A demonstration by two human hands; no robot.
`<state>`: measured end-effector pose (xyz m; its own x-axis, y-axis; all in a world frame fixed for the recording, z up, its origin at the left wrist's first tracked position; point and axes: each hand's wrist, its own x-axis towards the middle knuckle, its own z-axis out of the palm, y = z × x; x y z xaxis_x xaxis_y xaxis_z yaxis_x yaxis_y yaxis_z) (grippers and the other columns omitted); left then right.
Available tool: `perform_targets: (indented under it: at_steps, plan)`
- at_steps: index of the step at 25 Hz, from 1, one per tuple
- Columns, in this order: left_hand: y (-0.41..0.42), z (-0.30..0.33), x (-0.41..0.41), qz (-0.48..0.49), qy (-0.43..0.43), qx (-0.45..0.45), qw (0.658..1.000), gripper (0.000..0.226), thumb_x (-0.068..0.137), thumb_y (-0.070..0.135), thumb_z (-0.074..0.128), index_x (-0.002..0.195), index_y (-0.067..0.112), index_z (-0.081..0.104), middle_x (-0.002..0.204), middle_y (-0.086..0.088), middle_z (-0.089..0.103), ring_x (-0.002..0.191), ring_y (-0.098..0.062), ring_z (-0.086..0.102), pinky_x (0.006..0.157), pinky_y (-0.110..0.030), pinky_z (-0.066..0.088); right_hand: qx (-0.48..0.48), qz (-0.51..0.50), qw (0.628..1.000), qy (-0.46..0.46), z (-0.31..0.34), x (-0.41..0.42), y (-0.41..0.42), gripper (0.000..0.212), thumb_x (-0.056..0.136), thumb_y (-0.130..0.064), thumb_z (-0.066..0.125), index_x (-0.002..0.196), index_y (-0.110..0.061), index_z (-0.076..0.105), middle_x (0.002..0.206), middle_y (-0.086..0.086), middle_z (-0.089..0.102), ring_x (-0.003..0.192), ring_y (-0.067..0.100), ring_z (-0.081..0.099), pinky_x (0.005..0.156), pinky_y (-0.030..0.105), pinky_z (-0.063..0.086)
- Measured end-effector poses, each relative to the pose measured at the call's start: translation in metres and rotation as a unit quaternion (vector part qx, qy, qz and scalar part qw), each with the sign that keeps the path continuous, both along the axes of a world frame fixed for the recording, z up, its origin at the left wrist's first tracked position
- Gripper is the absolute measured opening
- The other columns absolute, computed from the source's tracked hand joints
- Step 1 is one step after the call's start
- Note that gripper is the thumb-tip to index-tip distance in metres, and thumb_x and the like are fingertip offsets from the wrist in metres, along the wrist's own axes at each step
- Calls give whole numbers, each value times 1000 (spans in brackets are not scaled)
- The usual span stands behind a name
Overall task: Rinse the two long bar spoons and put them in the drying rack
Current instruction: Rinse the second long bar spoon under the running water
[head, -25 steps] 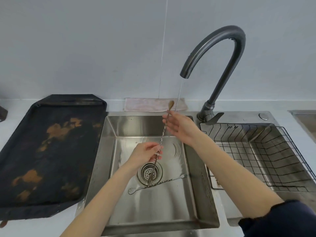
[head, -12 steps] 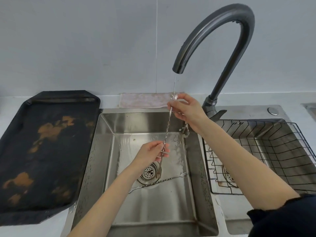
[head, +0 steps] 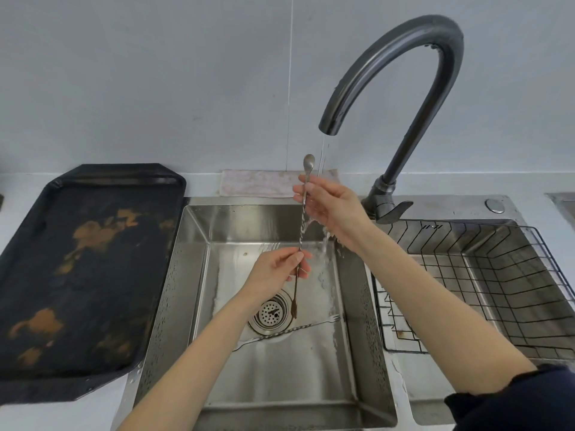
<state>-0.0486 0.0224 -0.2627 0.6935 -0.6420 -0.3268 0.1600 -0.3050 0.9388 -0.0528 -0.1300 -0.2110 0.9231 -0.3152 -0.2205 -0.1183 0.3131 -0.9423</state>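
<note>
**One spoon under the tap, one on the sink floor**

At the centre of the frame, two twisted-stem steel bar spoons show. The held spoon (head: 301, 231) stands nearly upright, bowl up, forked end down over the round drain (head: 270, 313). The right hand (head: 329, 206) pinches its upper stem beside the thin stream; the left hand (head: 277, 272) pinches lower down. The second spoon (head: 289, 329) lies slantwise on the wet sink (head: 357, 337) floor, fork toward the right. One empty wire drying rack (head: 485, 275) sits at right.
</note>
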Motion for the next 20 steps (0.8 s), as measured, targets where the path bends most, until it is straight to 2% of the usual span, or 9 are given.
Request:
perform_targets:
  at_steps: [4, 7, 12, 16, 20]
  plan:
    - [2, 4, 0, -16, -16, -3, 1000, 27, 96, 12, 43, 82, 23, 64, 67, 8, 61, 49, 9, 57, 52, -3, 39, 33, -43, 999, -4, 7, 7, -9, 13, 92, -13, 53, 94, -22, 64, 65, -13, 74, 68, -4, 69, 66, 10, 54]
    - [0, 6, -4, -32, 19, -11, 999, 30, 96, 13, 43, 78, 26, 63, 61, 13, 62, 51, 5, 59, 60, -12, 41, 36, -48, 998, 12, -2, 7, -6, 15, 92, -14, 54, 105, -18, 60, 60, -11, 71, 58, -4, 66, 57, 9, 52]
    - [5, 5, -7, -60, 123, -68, 988, 30, 97, 14, 39, 81, 22, 63, 58, 14, 63, 56, 0, 58, 62, -14, 41, 195, -39, 980, -17, 4, 12, -11, 15, 96, -17, 47, 91, -18, 61, 57, -10, 69, 52, -2, 64, 51, 10, 54]
    - [10, 5, -6, -95, 198, -96, 971, 31, 97, 14, 37, 83, 19, 63, 61, 13, 64, 59, -3, 59, 74, -25, 40, 303, -67, 950, -42, 5, 18, -4, 24, 98, -23, 42, 82, -17, 59, 54, -9, 68, 49, -2, 65, 43, 9, 51]
    - [11, 7, -7, -102, 221, -110, 964, 32, 98, 13, 34, 83, 18, 62, 62, 13, 64, 61, -4, 62, 71, -24, 40, 281, -35, 958, -53, -5, 17, 9, 25, 99, -8, 35, 91, -13, 59, 68, -4, 75, 61, 1, 70, 51, 11, 54]
